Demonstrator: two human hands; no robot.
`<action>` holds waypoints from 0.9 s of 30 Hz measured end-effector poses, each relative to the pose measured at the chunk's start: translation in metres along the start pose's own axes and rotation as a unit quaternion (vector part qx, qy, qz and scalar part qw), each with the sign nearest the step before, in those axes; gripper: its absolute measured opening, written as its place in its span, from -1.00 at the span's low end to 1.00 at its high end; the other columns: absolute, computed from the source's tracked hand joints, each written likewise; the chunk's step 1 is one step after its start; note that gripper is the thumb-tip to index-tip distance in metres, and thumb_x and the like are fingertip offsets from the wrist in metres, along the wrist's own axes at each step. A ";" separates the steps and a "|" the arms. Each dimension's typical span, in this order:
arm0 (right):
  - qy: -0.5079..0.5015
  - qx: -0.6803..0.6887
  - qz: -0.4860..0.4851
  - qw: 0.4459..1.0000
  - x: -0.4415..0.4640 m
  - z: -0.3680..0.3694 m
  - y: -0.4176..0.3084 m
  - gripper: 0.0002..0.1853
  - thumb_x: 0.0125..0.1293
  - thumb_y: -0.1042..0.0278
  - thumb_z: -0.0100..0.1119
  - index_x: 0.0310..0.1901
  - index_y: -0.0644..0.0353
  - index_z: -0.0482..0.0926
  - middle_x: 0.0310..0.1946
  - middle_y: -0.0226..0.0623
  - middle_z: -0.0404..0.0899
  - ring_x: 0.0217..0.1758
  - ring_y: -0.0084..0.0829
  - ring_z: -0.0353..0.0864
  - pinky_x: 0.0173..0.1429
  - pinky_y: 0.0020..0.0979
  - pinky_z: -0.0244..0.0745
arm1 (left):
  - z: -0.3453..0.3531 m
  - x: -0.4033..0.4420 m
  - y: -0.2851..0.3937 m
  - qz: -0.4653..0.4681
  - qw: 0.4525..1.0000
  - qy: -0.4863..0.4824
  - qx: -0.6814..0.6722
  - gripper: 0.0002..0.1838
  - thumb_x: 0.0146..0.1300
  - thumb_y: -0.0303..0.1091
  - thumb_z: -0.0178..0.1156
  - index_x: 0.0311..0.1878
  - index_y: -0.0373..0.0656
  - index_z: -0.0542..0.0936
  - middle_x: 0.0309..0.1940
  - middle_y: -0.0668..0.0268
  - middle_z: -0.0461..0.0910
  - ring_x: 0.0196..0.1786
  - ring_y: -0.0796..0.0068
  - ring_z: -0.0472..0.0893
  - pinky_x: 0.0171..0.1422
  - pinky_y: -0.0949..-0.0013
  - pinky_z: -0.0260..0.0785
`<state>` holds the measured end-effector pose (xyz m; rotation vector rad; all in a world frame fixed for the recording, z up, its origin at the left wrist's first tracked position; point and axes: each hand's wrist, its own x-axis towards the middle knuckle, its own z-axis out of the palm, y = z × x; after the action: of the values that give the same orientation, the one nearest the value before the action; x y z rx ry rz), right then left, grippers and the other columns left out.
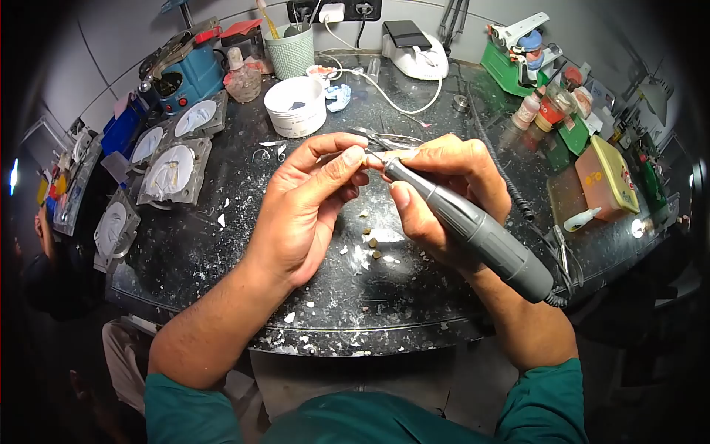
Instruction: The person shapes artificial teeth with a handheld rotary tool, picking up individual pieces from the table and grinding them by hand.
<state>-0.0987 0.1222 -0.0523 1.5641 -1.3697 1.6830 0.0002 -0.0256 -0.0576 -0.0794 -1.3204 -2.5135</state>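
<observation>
My right hand [451, 192] is wrapped round a dark grey rotary handpiece [481, 233], its nose tilted up and left. A thin bur [376, 155] sticks out of the nose toward my left fingertips. My left hand [303, 200] is closed in a pinch, thumb against index finger, right at the bur's tip. Whatever sits between those fingers is too small and too covered to make out. The two hands' fingertips almost meet above the black worktop [333, 311]. Beneath them lie several small brownish pieces [373, 243] among white crumbs.
Beyond my hands stands a white tub [295, 111]. Metal flasks with white plaster [170, 174] line the left side, near a blue machine [188, 78]. A coiled cord [518, 196], metal tools [563, 255] and a yellow-lidded box [603, 177] are on the right. Another person's arm [46, 233] shows far left.
</observation>
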 end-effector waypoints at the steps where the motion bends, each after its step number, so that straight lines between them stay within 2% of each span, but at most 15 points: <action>1: 0.005 -0.002 0.004 1.000 0.000 0.000 0.000 -0.70 0.01 0.58 0.40 -0.19 0.36 0.56 -0.38 -0.20 0.65 -0.37 -0.51 0.68 -0.27 -0.52 0.60 | 0.000 0.001 0.000 0.023 0.999 0.002 0.029 -0.83 0.40 -0.37 0.18 -0.01 -0.19 0.60 -0.17 0.31 0.68 -0.13 0.63 0.57 0.04 0.52 0.35; 6: 0.010 -0.015 0.039 0.999 -0.003 0.003 0.000 -0.71 0.01 0.55 0.42 -0.21 0.34 0.56 -0.39 -0.22 0.65 -0.38 -0.53 0.68 -0.28 -0.54 0.60 | 0.001 0.002 -0.006 0.094 0.986 0.036 0.133 -0.84 0.41 -0.38 0.18 -0.03 -0.22 0.61 -0.17 0.27 0.71 -0.18 0.61 0.63 -0.04 0.55 0.37; 10: 0.009 -0.056 0.112 0.992 -0.002 0.005 -0.010 -0.75 0.04 0.52 0.40 -0.22 0.29 0.58 -0.40 -0.28 0.64 -0.39 -0.60 0.66 -0.28 -0.55 0.59 | 0.002 0.001 -0.006 0.086 0.987 0.048 0.127 -0.82 0.39 -0.42 0.19 -0.02 -0.28 0.62 -0.17 0.25 0.71 -0.16 0.59 0.65 -0.05 0.55 0.39; 12: 0.017 -0.050 0.105 0.993 -0.003 0.005 -0.006 -0.77 0.06 0.51 0.38 -0.23 0.27 0.58 -0.41 -0.30 0.65 -0.40 -0.63 0.65 -0.31 -0.56 0.57 | 0.003 0.001 -0.004 0.060 0.991 0.048 0.112 -0.80 0.37 -0.44 0.20 -0.01 -0.31 0.63 -0.17 0.24 0.71 -0.14 0.57 0.66 -0.02 0.53 0.41; 18: 0.039 -0.024 0.103 0.994 -0.003 0.006 -0.006 -0.77 0.06 0.52 0.38 -0.23 0.28 0.58 -0.41 -0.30 0.65 -0.41 -0.63 0.64 -0.32 -0.58 0.54 | 0.006 -0.001 -0.004 0.059 0.993 0.054 0.088 -0.76 0.33 -0.47 0.23 0.02 -0.34 0.65 -0.14 0.19 0.71 -0.11 0.51 0.67 0.07 0.45 0.48; 27: 0.033 -0.018 0.094 0.995 -0.002 0.005 -0.011 -0.75 0.05 0.52 0.40 -0.22 0.30 0.58 -0.41 -0.30 0.66 -0.39 -0.64 0.65 -0.31 -0.59 0.54 | 0.000 0.001 -0.008 0.043 0.997 0.057 0.034 -0.77 0.32 -0.44 0.25 0.00 -0.29 0.67 -0.14 0.21 0.72 -0.13 0.52 0.67 0.05 0.48 0.45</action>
<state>-0.0863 0.1224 -0.0514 1.3842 -1.5459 1.7910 -0.0028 -0.0215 -0.0632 0.0215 -1.3253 -2.3628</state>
